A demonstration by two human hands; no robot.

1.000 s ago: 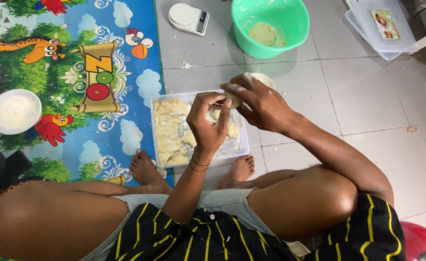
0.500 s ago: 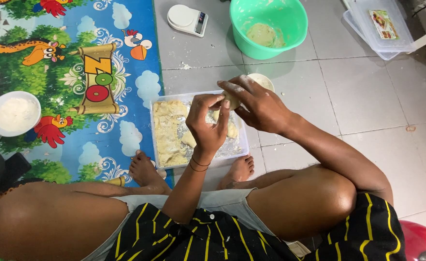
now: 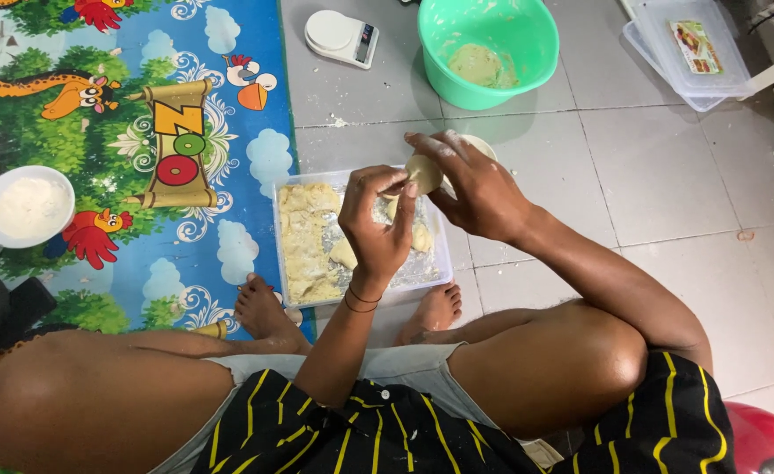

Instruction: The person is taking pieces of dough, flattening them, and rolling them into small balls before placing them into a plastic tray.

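Note:
I sit cross-legged on the floor. My right hand [image 3: 475, 189] holds a small flattened piece of pale dough [image 3: 423, 173] over a clear rectangular tray [image 3: 435, 263]. My left hand [image 3: 376, 230] pinches the edge of the same dough piece with its fingertips. In the tray lie a mass of yellowish filling [image 3: 306, 235] on the left and a few dough pieces [image 3: 420, 238] on the right. Both hands hover just above the tray's far right part.
A green plastic bowl [image 3: 514, 79] with a lump of dough stands ahead. A white kitchen scale [image 3: 341, 37] sits to its left. A white bowl of flour [image 3: 28, 207] rests on the colourful play mat [image 3: 141, 140]. Stacked clear lidded containers [image 3: 690, 53] lie at the far right.
Both hands have kept working the dough piece above the tray, with only slight shifts of the fingers. Nothing else has moved.

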